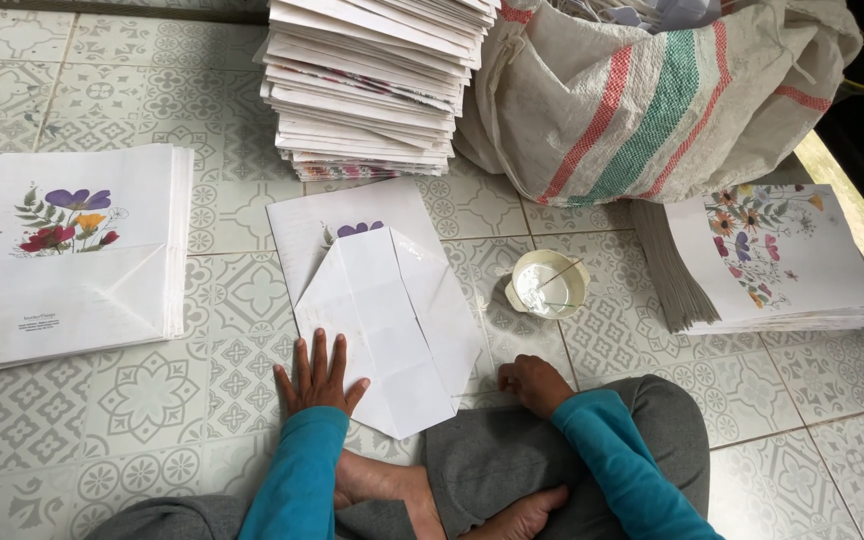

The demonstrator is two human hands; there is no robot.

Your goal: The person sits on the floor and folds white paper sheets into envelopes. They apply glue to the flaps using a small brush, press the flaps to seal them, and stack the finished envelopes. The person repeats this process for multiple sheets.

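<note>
A white paper bag [382, 300] with a flower print lies flat on the tiled floor in front of me, its bottom flaps folded open into a pointed shape. My left hand [316, 375] lies flat with fingers spread on the floor, touching the bag's lower left edge. My right hand [534, 381] rests curled on the floor just right of the bag's lower corner, fingers closed; I cannot tell if it holds anything. A small white cup of glue [548, 284] with a thin stick across it sits to the right of the bag.
A stack of finished flower-print bags [62, 250] lies at left, a tall stack of flat sheets [372, 90] at top centre, another fanned stack [772, 260] at right. A striped woven sack [652, 90] stands at top right. My crossed legs [512, 470] fill the bottom.
</note>
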